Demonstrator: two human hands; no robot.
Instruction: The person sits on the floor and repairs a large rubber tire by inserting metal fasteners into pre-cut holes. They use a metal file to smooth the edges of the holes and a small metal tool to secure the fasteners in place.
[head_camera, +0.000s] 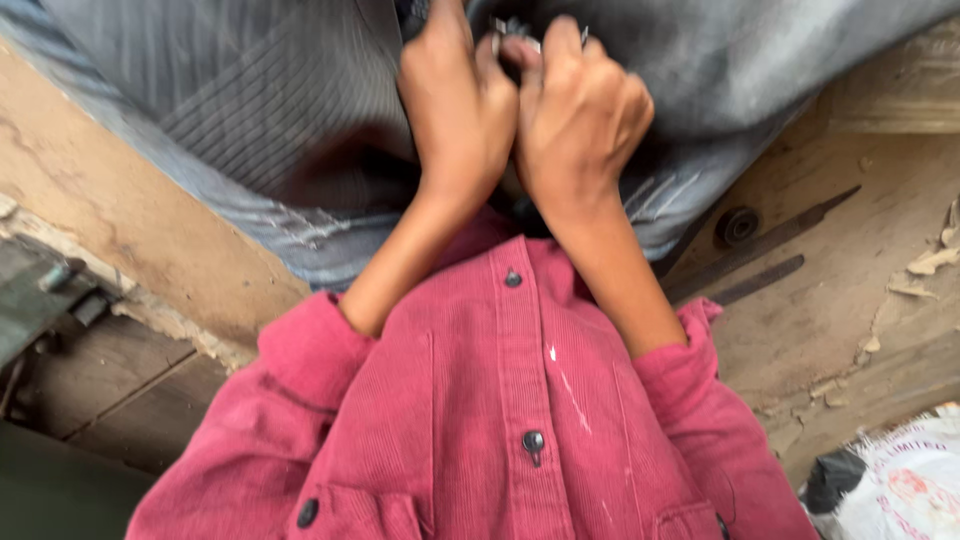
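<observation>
A small dark metal part (515, 35) is pinched at the top edge of the view between the left hand (455, 100) and the right hand (580, 115), both sets of fingers clenched on it. It is held just beyond the fingertips, over grey sheeting (250, 110) spread on the worn wooden counter (880, 300); its long axis cannot be told.
</observation>
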